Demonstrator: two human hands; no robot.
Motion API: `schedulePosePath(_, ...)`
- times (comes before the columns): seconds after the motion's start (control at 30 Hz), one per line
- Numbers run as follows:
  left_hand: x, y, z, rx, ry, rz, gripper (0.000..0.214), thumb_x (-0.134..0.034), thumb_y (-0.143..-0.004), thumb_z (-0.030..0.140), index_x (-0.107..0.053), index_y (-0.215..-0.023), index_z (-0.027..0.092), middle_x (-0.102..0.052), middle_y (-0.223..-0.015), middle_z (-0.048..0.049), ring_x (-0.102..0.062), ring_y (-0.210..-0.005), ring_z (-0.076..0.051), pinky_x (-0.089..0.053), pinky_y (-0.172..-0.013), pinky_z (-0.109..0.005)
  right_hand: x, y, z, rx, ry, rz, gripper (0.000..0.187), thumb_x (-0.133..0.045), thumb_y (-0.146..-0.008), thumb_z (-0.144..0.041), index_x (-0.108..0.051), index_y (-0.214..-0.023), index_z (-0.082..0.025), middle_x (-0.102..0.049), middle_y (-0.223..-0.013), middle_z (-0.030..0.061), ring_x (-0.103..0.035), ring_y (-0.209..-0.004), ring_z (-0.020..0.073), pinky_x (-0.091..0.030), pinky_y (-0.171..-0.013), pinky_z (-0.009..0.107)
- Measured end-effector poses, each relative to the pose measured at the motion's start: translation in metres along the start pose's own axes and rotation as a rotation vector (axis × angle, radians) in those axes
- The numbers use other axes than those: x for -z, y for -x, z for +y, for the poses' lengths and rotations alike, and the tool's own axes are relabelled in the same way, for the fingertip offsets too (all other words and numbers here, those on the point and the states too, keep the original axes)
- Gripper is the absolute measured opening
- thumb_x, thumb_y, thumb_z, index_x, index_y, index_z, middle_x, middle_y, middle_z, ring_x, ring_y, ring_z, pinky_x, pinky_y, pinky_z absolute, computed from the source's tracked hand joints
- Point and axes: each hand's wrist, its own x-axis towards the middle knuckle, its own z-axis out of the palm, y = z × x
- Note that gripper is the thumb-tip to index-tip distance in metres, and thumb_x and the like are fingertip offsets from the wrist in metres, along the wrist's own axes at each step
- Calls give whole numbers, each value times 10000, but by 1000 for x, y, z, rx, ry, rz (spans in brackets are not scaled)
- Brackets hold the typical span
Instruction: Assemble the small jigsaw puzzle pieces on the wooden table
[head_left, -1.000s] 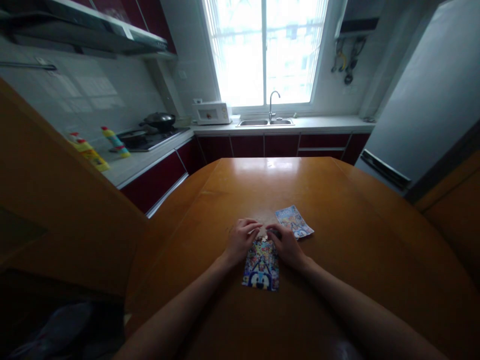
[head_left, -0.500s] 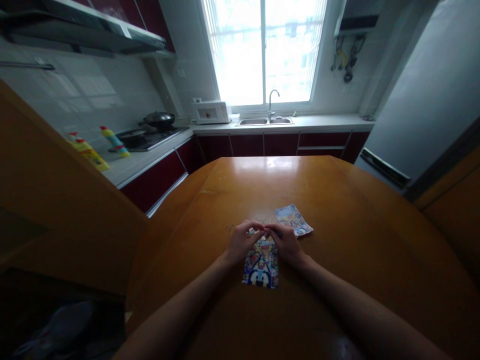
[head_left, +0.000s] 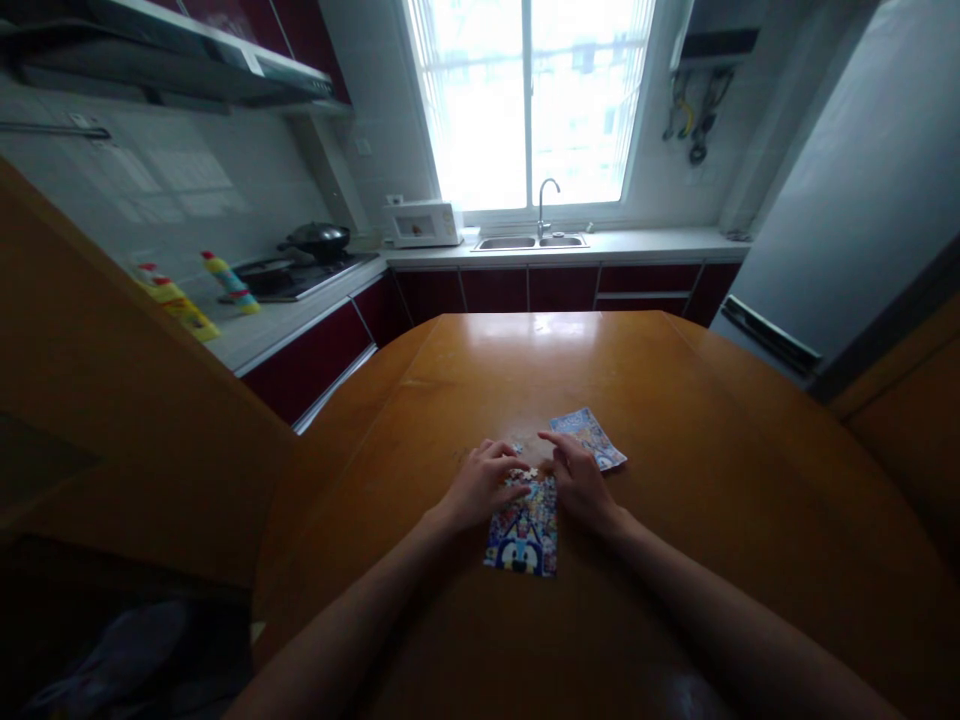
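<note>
A small colourful jigsaw puzzle [head_left: 523, 527] with a blue cartoon figure lies on the wooden table [head_left: 675, 400] in front of me. My left hand [head_left: 480, 485] rests at the puzzle's upper left corner, fingers curled and fingertips pressing on its top edge. My right hand [head_left: 576, 480] lies at the upper right corner, fingers stretched forward and flat on the table. A printed picture card [head_left: 592, 438] lies just beyond my right hand. A tiny pale piece shows at the puzzle's top edge between my hands.
A wooden chair back [head_left: 112, 400] rises at the left. Beyond the table run a kitchen counter with a sink [head_left: 532, 242], a white microwave [head_left: 421, 223], a stove with a wok [head_left: 319, 240] and bottles [head_left: 180, 305]. A fridge [head_left: 847, 210] stands at the right.
My hands, pinched together above the puzzle's top edge half a second ago, have come apart and lowered onto the puzzle's upper corners. My right fingers have stretched out.
</note>
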Motion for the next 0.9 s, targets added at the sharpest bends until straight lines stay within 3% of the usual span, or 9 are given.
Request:
schedulePosePath(0.13,-11,-1,4,115,-116,39,202,-794,-791,320,-748,-982,272,-631,-1056,-44,-537,-1038,-245,-421,-913,-379,9,5,-2,13,201,-19,257,-473,-913,-106,-706,-987,-186,-668,-970,97,-573,-988,256,-441,-900,401)
schedulePosePath(0.23,-17,-4,0,209,-150,124,96,-710,-868,299,-743,-950,259,-625,-1010,-44,-534,-1011,-234,-412,-886,-372,13,9,-2,-12,371,-120,124,-612,-889,-191,-711,-964,-204,-649,-971,83,-547,-997,267,-408,-906,407)
schedulePosePath(0.33,-15,-5,-7,240,-168,161,131,-625,-929,273,-739,-978,233,-624,-1005,-62,-526,-1003,-239,-406,-871,-378,15,10,-1,-24,459,-224,61,-693,-868,-277,-716,-887,-224,-642,-991,70,-538,-1015,265,-378,-899,399)
schedulePosePath(0.47,-6,-3,-7,200,-159,126,129,-626,-925,235,-747,-970,236,-639,-993,-58,-541,-983,-225,-408,-865,-362,16,3,4,-33,542,-235,112,-651,-901,-234,-734,-826,-222,-653,-962,61,-539,-992,246,-345,-890,394)
schedulePosePath(0.63,1,3,0,41,-135,-49,106,-732,-861,273,-763,-961,285,-664,-991,-37,-560,-974,-219,-419,-861,-344,19,1,-5,-5,575,-225,170,-587,-939,-203,-754,-930,-230,-677,-1030,86,-525,-1032,272,-320,-921,434)
schedulePosePath(0.73,4,7,0,-10,-129,-91,231,-777,-823,316,-751,-1053,306,-652,-1032,-44,-550,-984,-227,-426,-869,-346,19,10,-21,69,606,-324,124,-622,-924,-243,-743,-927,-220,-674,-1024,106,-529,-1030,289,-342,-906,429)
schedulePosePath(0.9,7,7,-11,31,-149,-63,215,-697,-876,195,-766,-1038,318,-643,-979,-47,-540,-947,-218,-438,-850,-329,10,21,-35,50,736,-444,105,-600,-903,-166,-704,-920,-168,-654,-1008,149,-559,-976,300,-381,-845,407)
